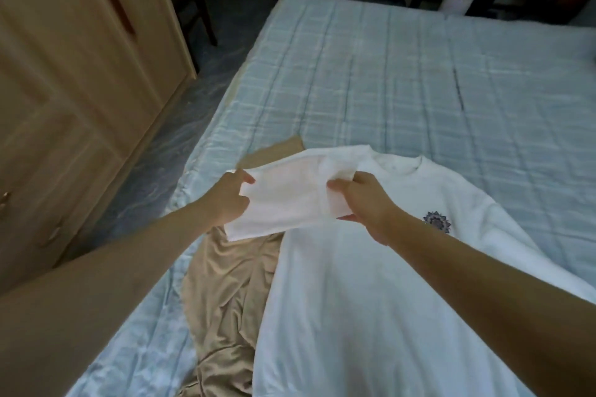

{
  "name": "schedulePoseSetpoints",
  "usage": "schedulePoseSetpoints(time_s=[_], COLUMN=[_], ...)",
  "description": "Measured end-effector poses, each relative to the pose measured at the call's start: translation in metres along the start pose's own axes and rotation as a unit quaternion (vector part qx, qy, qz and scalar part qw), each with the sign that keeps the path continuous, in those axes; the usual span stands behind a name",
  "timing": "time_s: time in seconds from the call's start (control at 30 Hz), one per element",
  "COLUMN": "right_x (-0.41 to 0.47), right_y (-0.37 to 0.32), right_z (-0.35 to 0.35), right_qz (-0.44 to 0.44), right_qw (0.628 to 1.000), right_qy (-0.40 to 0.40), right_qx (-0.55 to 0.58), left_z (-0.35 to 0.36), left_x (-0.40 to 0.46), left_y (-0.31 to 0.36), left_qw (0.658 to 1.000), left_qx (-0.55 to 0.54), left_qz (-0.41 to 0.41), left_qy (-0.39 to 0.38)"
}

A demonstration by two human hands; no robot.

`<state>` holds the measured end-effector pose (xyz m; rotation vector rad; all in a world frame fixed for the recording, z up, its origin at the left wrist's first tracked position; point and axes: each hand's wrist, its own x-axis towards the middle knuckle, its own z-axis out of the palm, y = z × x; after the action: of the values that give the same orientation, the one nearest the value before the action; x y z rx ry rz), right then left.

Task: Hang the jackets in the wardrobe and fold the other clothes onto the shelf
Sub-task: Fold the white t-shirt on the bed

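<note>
Left hand [229,200] and right hand [361,203] each pinch an end of the white sweatshirt's [354,300] sleeve [283,200], lifted between them; tan garment [225,293] lies below the left hand on the bed [403,74].

The lower part of the white sweatshirt [371,300] is cut off by the bottom edge, and its right sleeve by the right edge. Much of the tan garment [225,293] is hidden beneath the sweatshirt, so its kind cannot be told. The emblem [437,222] on the chest is too small and blurred to be read. The fingers [338,185] of the right hand [364,203] are partly buried in the lifted sleeve [283,200]. The wardrobe [64,90] is cut off at the top and left. Items in the dark far background cannot be identified.
</note>
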<state>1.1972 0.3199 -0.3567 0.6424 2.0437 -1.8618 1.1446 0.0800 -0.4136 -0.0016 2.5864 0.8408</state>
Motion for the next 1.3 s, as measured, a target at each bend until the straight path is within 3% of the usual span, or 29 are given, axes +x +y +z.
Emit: schedulePoseSetpoints(time_s=[0.07,0.17,0.27,0.4,0.47,0.53,0.63,0.77,0.83,0.9,0.97,1.07,1.23,1.3], right_x=[0.005,0.017,0.034,0.06,0.069,0.077,0.093,0.115,0.118,0.123,0.125,0.13,0.134,0.131], right_y=[0.003,0.017,0.039,0.069,0.082,0.091,0.099,0.107,0.105,0.107,0.113,0.125,0.129,0.136], right_z=[-0.038,-0.088,-0.127,-0.17,-0.19,-0.206,-0.223,-0.245,-0.254,-0.264,-0.276,-0.289,-0.291,-0.287], right_qz=[0.019,0.059,0.082,0.102,0.121,0.134,0.13,0.113,0.1,0.087,0.084,0.093,0.126,0.111], right_qw=[1.0,0.996,0.99,0.97,0.954,0.942,0.936,0.948,0.958,0.958,0.952,0.938,0.906,0.892], right_qy=[0.015,0.066,0.115,0.219,0.274,0.303,0.316,0.293,0.269,0.272,0.293,0.329,0.372,0.387], right_qx=[-0.003,-0.005,-0.026,-0.02,-0.021,-0.053,-0.083,-0.049,0.013,0.026,-0.006,-0.057,-0.156,-0.207], left_z=[0.014,0.038,0.06,0.076,0.082,0.083,0.084,0.084,0.084,0.083,0.081,0.082,0.105,0.12], left_x=[0.017,0.048,0.077,0.092,0.101,0.111,0.132,0.158,0.164,0.166,0.169,0.173,0.187,0.183], left_y=[-0.003,-0.005,-0.002,0.021,0.03,0.038,0.046,0.044,0.042,0.051,0.068,0.094,0.119,0.119], left_qw=[0.999,0.996,0.991,0.995,0.998,0.996,0.988,0.994,0.996,0.986,0.98,0.977,0.981,0.983], left_qx=[0.034,-0.013,-0.03,-0.041,0.007,0.083,0.111,-0.006,0.064,0.167,0.168,0.109,-0.003,0.065], left_qz=[-0.02,-0.093,-0.121,-0.091,-0.068,-0.037,-0.057,-0.102,-0.062,0.009,0.056,0.047,0.018,0.078], left_qy=[-0.008,-0.007,0.039,0.027,-0.012,0.007,0.086,0.037,0.0,0.014,0.094,0.176,0.195,0.154])
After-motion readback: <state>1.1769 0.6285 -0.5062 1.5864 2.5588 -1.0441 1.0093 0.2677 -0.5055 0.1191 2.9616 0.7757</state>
